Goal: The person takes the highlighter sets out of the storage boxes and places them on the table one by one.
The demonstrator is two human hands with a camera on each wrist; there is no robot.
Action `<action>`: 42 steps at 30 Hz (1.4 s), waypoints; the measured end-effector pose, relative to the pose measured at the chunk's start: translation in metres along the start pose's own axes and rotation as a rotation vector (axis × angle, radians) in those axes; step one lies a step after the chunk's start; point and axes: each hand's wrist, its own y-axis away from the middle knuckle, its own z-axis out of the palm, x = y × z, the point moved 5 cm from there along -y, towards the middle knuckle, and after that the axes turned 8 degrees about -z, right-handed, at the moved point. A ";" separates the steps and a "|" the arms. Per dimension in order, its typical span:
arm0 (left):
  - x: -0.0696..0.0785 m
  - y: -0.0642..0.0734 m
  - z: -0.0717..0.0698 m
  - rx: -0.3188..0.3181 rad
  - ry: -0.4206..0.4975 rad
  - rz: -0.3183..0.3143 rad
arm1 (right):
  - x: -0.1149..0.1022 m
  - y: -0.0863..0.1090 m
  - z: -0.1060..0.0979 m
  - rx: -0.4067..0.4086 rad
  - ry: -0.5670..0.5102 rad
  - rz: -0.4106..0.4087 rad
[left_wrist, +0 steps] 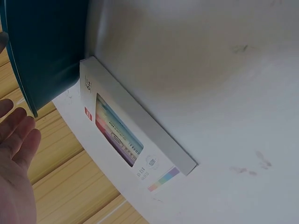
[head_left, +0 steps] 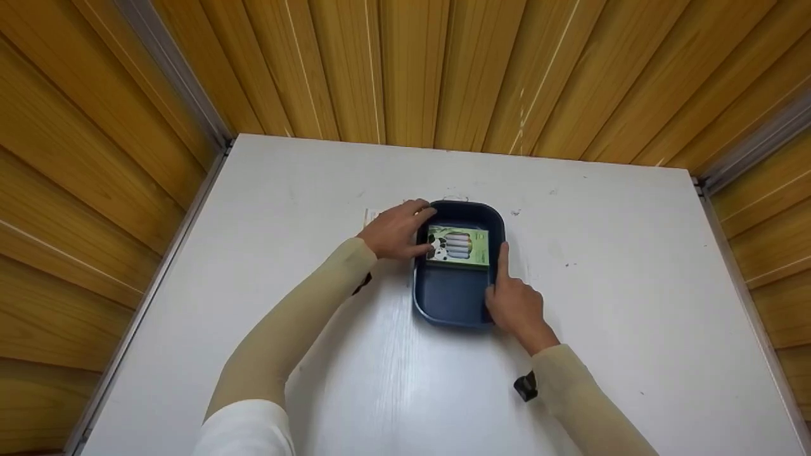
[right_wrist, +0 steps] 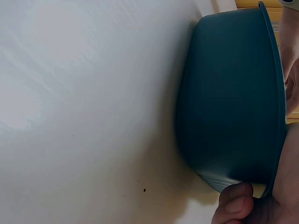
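A dark blue tray (head_left: 453, 297) is placed on the white table (head_left: 633, 304). In its far half a green box of crayons (head_left: 460, 246) is lying. The box is touched at its left end by the left hand (head_left: 398, 229), fingers relaxed. The tray's right rim is held by the right hand (head_left: 514, 303), forefinger stretched along it. A flat white box (left_wrist: 126, 130) is lying beside the tray.
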 end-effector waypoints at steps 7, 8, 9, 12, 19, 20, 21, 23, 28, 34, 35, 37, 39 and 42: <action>0.005 -0.001 0.002 -0.004 0.022 0.030 | 0.000 0.001 -0.001 0.012 0.004 -0.008; 0.005 -0.001 0.002 -0.005 0.021 0.032 | 0.000 0.001 -0.001 0.011 0.006 -0.007; 0.006 -0.001 0.002 -0.004 0.021 0.037 | 0.000 0.001 0.000 0.009 0.006 -0.007; 0.008 0.000 0.002 -0.005 0.026 0.045 | -0.001 0.001 0.000 0.000 0.000 -0.001; 0.010 -0.002 0.004 -0.022 0.025 0.059 | -0.001 0.000 0.000 -0.009 -0.010 0.017; 0.010 -0.002 0.004 -0.023 0.027 0.061 | -0.001 0.000 0.000 -0.010 -0.012 0.017; 0.011 -0.003 0.004 -0.023 0.030 0.064 | -0.001 0.000 0.000 -0.011 -0.013 0.017; 0.011 -0.003 0.005 -0.021 0.035 0.068 | -0.001 0.000 0.000 -0.012 -0.015 0.016; 0.012 -0.004 0.007 -0.029 0.042 0.069 | -0.001 0.000 0.000 -0.007 -0.017 0.015; 0.014 -0.006 0.008 -0.035 0.029 0.063 | -0.001 0.000 0.000 -0.013 -0.023 0.014; 0.014 -0.006 0.009 -0.037 0.027 0.063 | -0.001 0.000 0.000 -0.014 -0.022 0.015; 0.015 -0.007 0.009 -0.039 0.024 0.062 | 0.000 0.000 0.000 -0.013 -0.022 0.017; 0.016 -0.008 0.009 -0.038 0.025 0.064 | 0.000 0.000 -0.001 -0.012 -0.021 0.015; 0.018 -0.010 0.010 -0.031 0.037 0.084 | 0.000 0.001 -0.001 -0.009 -0.016 0.008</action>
